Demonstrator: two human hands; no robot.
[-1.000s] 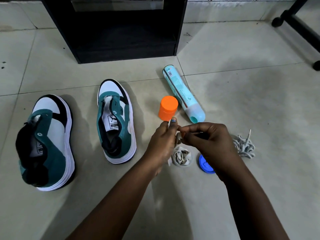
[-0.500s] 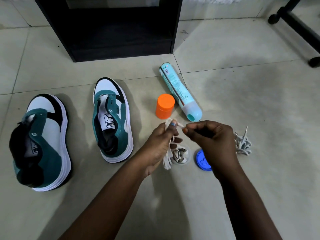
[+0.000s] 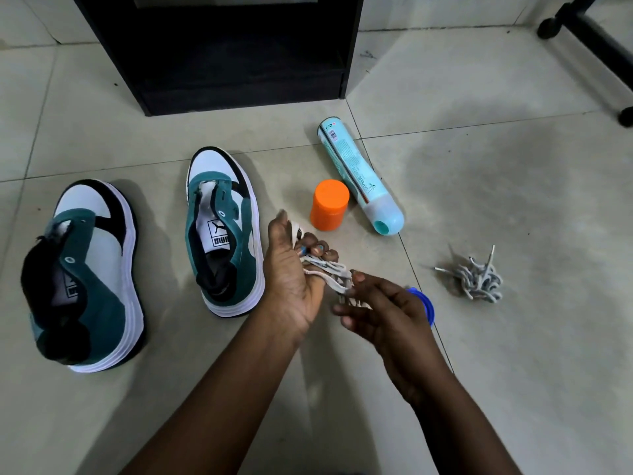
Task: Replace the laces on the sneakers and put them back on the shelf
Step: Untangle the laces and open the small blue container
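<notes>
Glossy pale floor tiles (image 3: 479,337) filled the frame; the left hand (image 3: 294,279) clutched a flat white lace (image 3: 329,269), which the right hand (image 3: 383,310) pinched.

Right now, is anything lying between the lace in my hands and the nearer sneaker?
Nothing visible. The left hand and right hand hold the lace just right of the nearer sneaker, with only bare floor between them.
</notes>
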